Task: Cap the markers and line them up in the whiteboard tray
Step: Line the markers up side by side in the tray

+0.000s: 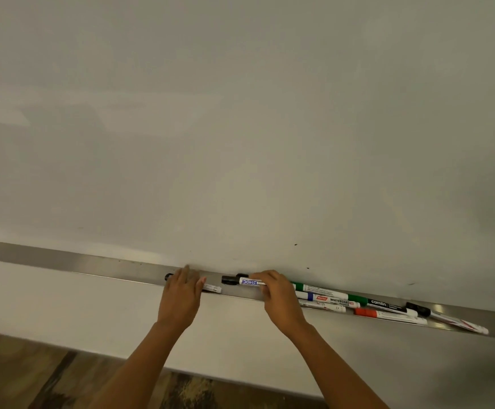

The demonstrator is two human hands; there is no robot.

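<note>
I judge that the capping is mostly done and the lining-up has only begun. My right hand (278,296) pinches the DOMS marker (247,281), fingers curled around its barrel, low over the tray (92,265) near the bottom centre of the frame. Its black cap is on. My left hand (181,296) lies with rather straight fingers over a black-ended marker (212,288) that rests in the tray just to the left. I cannot tell if it presses or only touches. These two lie almost end to end, so a row is started.

What is left is the heap at lower right, where the markers lie slanted and cross each other: a green marker (326,290), a blue marker (326,298), a white marker (323,306), a camlin marker (388,306), a red marker (388,316) and a far-right marker (453,321). Those ends that I can see seem capped, but some are hidden.

Count: eight markers plainly, one tray. A black piece (242,275) behind the DOMS marker may be a ninth marker or a loose cap; I cannot tell
</note>
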